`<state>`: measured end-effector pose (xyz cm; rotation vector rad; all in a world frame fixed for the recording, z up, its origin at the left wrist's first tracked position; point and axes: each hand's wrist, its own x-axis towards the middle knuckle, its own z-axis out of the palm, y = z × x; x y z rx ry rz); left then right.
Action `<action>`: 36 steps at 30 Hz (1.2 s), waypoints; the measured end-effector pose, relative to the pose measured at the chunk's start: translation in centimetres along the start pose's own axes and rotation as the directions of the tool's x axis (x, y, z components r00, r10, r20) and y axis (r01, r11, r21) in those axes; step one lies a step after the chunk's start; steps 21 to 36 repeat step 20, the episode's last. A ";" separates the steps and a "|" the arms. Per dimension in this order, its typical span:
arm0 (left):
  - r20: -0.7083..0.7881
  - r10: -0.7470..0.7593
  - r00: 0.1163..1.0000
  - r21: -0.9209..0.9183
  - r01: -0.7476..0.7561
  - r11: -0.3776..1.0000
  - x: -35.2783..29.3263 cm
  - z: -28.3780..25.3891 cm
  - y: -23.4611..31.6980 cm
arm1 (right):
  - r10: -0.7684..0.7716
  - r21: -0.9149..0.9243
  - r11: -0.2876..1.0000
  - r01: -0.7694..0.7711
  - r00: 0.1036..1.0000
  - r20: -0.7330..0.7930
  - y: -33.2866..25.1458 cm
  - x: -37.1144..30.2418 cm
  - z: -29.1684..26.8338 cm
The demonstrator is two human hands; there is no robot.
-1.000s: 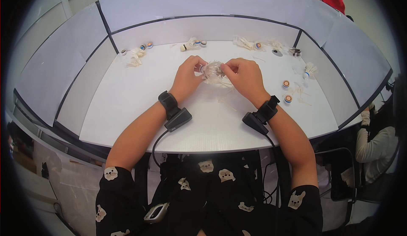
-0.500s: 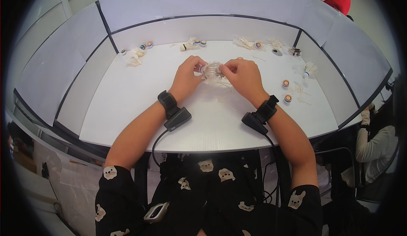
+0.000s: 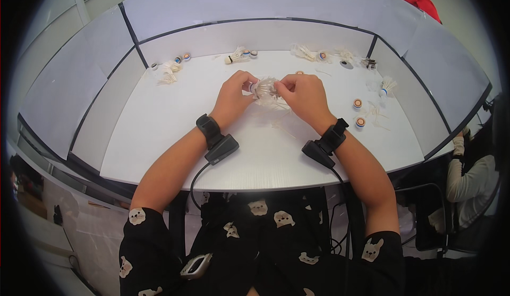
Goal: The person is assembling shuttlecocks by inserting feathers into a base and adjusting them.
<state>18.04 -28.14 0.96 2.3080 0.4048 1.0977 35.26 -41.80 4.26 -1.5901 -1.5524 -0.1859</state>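
Note:
A white feather shuttlecock (image 3: pixel 264 87) is held on its side above the table, in front of me. My left hand (image 3: pixel 232 96) is closed around its cork end, at the left. On the other side, my right hand (image 3: pixel 304 95) pinches at the feather ends with thumb and forefinger. Which single feathers are between those fingers is too small to tell. Loose feather bits (image 3: pixel 282 123) lie on the white table (image 3: pixel 175 120) under and just nearer than the hands. Each wrist wears a black strapped device.
Along the far side lie a shuttlecock (image 3: pixel 234 58), loose feathers (image 3: pixel 169 75) and cork heads (image 3: pixel 186 56). To the right are two cork heads (image 3: pixel 360 123) and a shuttlecock (image 3: pixel 388 86). Pale panels (image 3: pixel 255 35) enclose the table. A person (image 3: pixel 473 184) sits at the right.
My hands and the shuttlecock stay almost in the same place. Beyond the panels at the top right, a red thing has dropped lower.

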 end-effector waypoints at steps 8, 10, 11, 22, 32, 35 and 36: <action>0.004 0.013 1.000 -0.016 -0.013 1.000 -0.1 0.1 -0.2 | -0.048 -0.023 0.999 0.048 0.999 -0.005 -0.3 -0.1 -0.2; -0.026 0.019 1.000 0.000 -0.019 1.000 -0.1 0.1 -0.2 | -0.017 -0.019 1.000 0.017 1.000 0.003 -0.4 -0.1 -0.2; -0.022 0.020 1.000 0.000 -0.020 1.000 0.0 0.1 -0.1 | -0.015 -0.018 1.000 0.015 1.000 0.000 -0.3 0.0 -0.3; 0.016 -0.009 1.000 -0.015 0.009 1.000 -0.1 -0.1 0.2 | 0.029 -0.072 0.997 -0.026 0.999 0.040 -0.3 0.1 -0.4; 0.016 -0.009 1.000 -0.015 0.009 1.000 -0.1 -0.1 0.2 | 0.029 -0.072 0.997 -0.026 0.999 0.040 -0.3 0.1 -0.4; 0.016 -0.009 1.000 -0.015 0.009 1.000 -0.1 -0.1 0.2 | 0.029 -0.072 0.997 -0.026 0.999 0.040 -0.3 0.1 -0.4; 0.016 -0.009 1.000 -0.015 0.009 1.000 -0.1 -0.1 0.2 | 0.029 -0.072 0.997 -0.026 0.999 0.040 -0.3 0.1 -0.4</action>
